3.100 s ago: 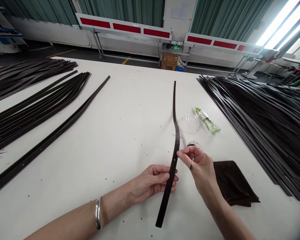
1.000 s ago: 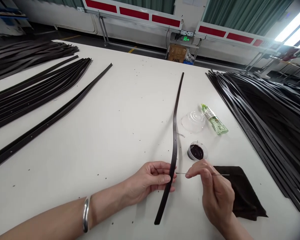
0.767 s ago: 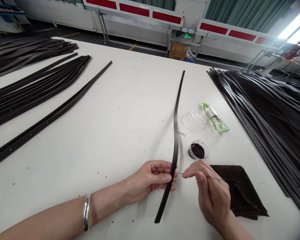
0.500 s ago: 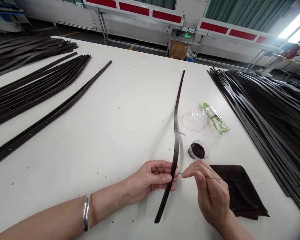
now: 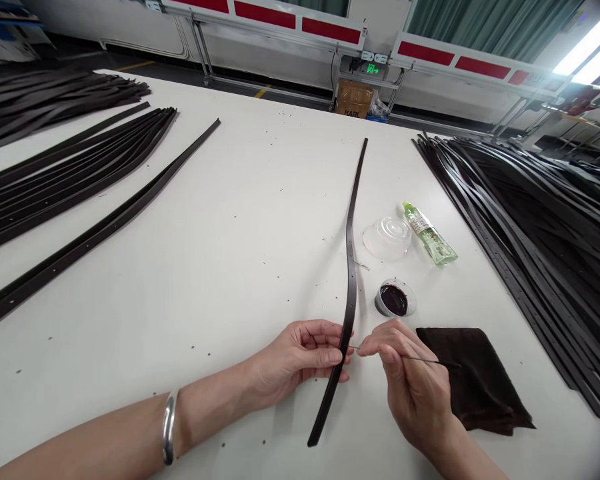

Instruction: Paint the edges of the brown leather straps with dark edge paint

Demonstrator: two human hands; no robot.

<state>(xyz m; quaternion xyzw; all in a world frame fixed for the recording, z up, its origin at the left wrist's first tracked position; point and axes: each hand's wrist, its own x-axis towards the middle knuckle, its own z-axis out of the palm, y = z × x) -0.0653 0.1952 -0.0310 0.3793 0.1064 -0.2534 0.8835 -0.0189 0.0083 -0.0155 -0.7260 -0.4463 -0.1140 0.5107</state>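
My left hand (image 5: 310, 353) pinches a long dark leather strap (image 5: 351, 287) with a row of small holes, thumb on its face and fingers behind. The near end hangs toward me; the far end stretches away across the table. My right hand (image 5: 413, 380) is closed on a thin metal needle-like tool (image 5: 425, 361). Its tip meets the strap's right edge beside my left fingertips. Just beyond my right hand is a small clear cup (image 5: 395, 298) of dark, thick liquid. A folded dark brown cloth (image 5: 480, 380) lies to the right of that hand.
A clear plastic lid (image 5: 387, 239) and a green tube (image 5: 430, 233) lie behind the cup. Many dark straps (image 5: 530, 247) are heaped at the right. More straps (image 5: 80, 180) lie at the left, with one single strap (image 5: 105, 227) apart on the white table (image 5: 230, 267).
My right hand and the thin tool have shifted slightly left, toward the strap. My left hand keeps its hold on the strap. The whole view has moved a little.
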